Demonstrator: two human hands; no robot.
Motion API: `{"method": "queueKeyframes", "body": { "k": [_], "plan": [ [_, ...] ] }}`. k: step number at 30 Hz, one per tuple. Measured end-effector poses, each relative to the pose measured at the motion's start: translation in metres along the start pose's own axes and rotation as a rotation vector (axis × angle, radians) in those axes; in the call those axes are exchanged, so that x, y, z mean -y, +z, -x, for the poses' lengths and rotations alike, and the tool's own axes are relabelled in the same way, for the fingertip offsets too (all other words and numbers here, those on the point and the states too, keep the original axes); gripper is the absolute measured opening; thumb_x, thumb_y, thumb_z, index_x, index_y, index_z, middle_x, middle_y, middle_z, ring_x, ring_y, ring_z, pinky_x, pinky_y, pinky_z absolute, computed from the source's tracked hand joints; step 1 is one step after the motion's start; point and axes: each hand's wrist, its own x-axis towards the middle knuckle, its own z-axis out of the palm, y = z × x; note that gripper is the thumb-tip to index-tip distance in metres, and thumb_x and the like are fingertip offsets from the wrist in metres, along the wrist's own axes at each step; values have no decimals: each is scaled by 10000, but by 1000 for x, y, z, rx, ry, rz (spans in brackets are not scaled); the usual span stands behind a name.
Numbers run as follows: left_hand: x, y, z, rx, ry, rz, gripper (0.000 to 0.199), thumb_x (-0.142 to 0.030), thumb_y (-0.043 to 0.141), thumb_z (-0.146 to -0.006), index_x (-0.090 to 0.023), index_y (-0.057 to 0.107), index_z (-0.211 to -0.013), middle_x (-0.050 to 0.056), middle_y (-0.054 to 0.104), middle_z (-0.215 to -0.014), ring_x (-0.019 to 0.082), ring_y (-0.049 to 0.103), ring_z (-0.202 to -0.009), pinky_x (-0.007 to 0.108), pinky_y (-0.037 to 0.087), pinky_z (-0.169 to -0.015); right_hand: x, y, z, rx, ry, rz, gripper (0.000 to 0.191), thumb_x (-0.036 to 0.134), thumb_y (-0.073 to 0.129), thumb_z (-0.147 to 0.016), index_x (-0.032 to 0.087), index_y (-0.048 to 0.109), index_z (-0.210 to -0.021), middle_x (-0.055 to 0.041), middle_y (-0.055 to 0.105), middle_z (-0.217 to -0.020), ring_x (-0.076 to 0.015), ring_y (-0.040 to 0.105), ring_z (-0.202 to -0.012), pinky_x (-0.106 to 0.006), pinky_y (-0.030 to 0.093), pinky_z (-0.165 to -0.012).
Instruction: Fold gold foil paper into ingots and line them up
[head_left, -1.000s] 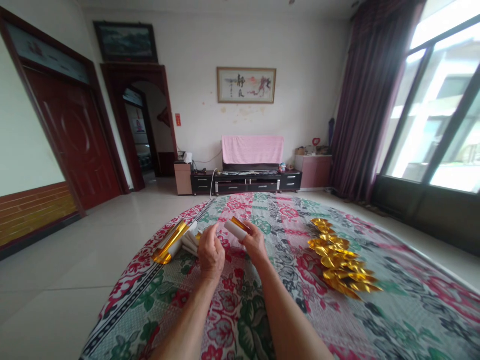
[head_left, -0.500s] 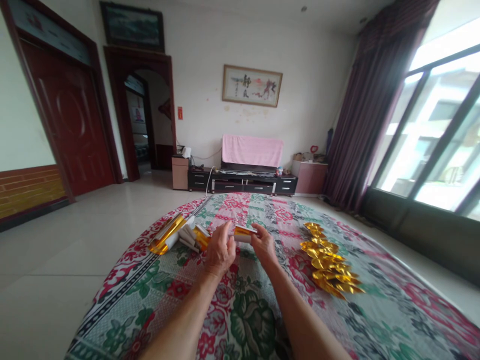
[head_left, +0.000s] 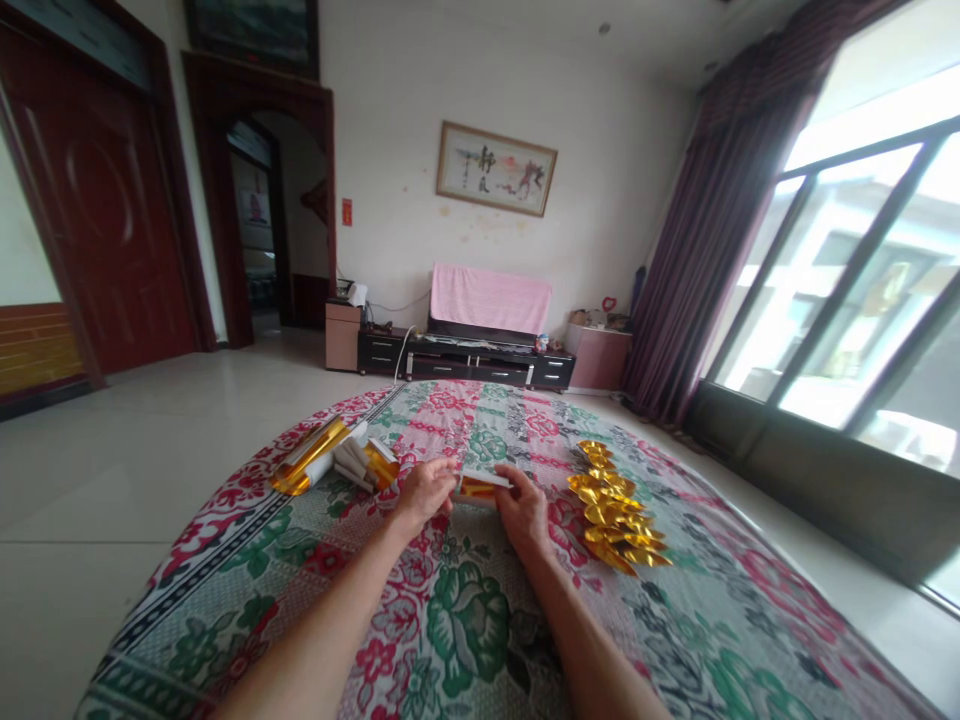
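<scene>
A small piece of gold and white paper (head_left: 480,488) is held level between my two hands over the patterned tablecloth (head_left: 465,620). My left hand (head_left: 429,492) pinches its left end. My right hand (head_left: 523,508) has the right end between thumb and fingers. To the left of my left hand lie rolled gold and white sheets (head_left: 311,457) and several smaller white and gold rolls (head_left: 361,464). On the right, beyond my right hand, several folded shiny gold paper shapes (head_left: 615,510) are lined up in a row.
Past the round table's far edge stands a low black cabinet (head_left: 469,370) with a pink cloth (head_left: 489,298) above it. Dark curtains (head_left: 686,220) and a large window are on the right, a red door (head_left: 112,200) on the left.
The view has turned slightly, so the whole scene is shifted left. The paper between my hands has tilted, and more of its gold inside and white upper edge shows.
</scene>
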Motion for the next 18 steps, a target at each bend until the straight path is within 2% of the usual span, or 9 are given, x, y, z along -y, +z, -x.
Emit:
{"method": "queueKeyframes", "body": {
  "k": [4, 7, 10, 14, 18],
  "plan": [
    [-4, -3, 3, 135, -158, 112, 495, -217, 583, -657, -110, 537, -1139, -91, 448, -362, 53, 348, -287, 145, 171, -338, 1, -1, 0, 8, 13, 14, 372, 297, 484, -673, 143, 685, -945, -15, 649, -653, -121, 501, -511, -229, 436, -533],
    [-5, -5, 4, 242, -209, 115, 502, -197, 610, -612, -120, 555, -1106, -91, 468, -394, 30, 310, -276, 143, 137, -338, -5, 0, -2, -10, 12, 22, 364, 350, 512, -694, 142, 689, -934, 1, 616, -606, -105, 457, -484, -216, 410, -507],
    [-2, -6, 4, 309, -205, 71, 397, -190, 607, -598, -130, 612, -990, -93, 456, -381, 19, 284, -265, 139, 140, -330, -13, 3, -4, -4, 17, -15, 374, 408, 533, -709, 145, 690, -923, 1, 618, -622, -102, 466, -497, -208, 412, -503],
    [1, -3, 2, 251, -160, -6, 239, -181, 581, -616, -126, 644, -841, -88, 419, -311, 30, 275, -243, 144, 150, -312, -17, 6, -6, 40, 8, -97, 372, 442, 537, -726, 149, 685, -899, -15, 654, -690, -114, 524, -549, -207, 438, -523],
    [-2, 0, 2, 159, -109, -5, 247, -200, 575, -649, -114, 645, -870, -64, 476, -332, 36, 312, -247, 143, 207, -310, -8, 3, -4, 87, 70, -196, 404, 495, 544, -722, 144, 663, -883, -20, 647, -631, -106, 511, -457, -201, 416, -439]
  ]
}}
